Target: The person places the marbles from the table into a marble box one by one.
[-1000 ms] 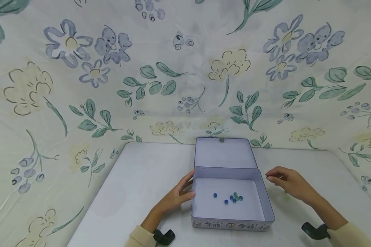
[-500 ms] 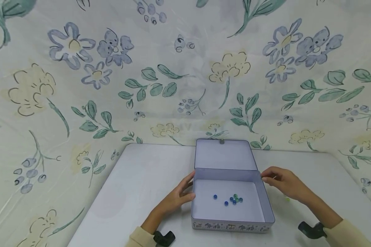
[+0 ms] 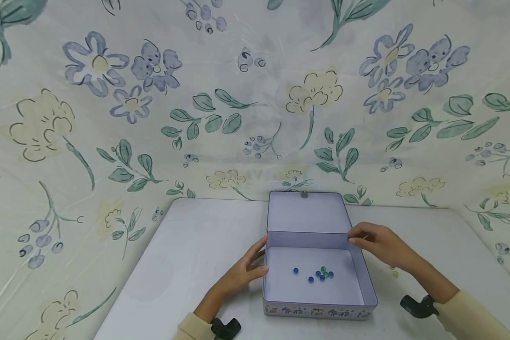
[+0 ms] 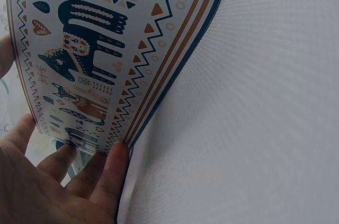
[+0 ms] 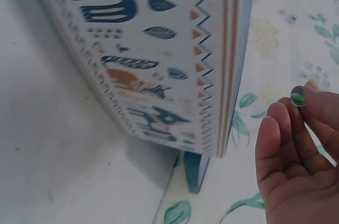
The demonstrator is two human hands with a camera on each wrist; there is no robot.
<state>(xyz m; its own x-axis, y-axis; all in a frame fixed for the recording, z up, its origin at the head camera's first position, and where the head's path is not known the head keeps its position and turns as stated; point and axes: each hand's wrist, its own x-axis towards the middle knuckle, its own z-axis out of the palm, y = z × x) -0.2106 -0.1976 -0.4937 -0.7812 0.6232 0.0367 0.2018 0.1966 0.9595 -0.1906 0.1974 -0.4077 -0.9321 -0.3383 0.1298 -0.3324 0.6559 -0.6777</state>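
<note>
Green marble (image 5: 297,97) pinched in right hand (image 3: 376,244) at the tin's (image 3: 367,288) 1 o'clock corner needs dropping in; left hand (image 3: 242,271), fingers flat, steadies the tin.

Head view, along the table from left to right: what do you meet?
Left hand → blue marble → cluster of marbles → right hand, pinching a green marble → stray marble on the table.

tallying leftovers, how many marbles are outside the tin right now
2: a green marble pinched by the right hand, and a pale marble on the table right of the tin. Others may be hidden.
</note>
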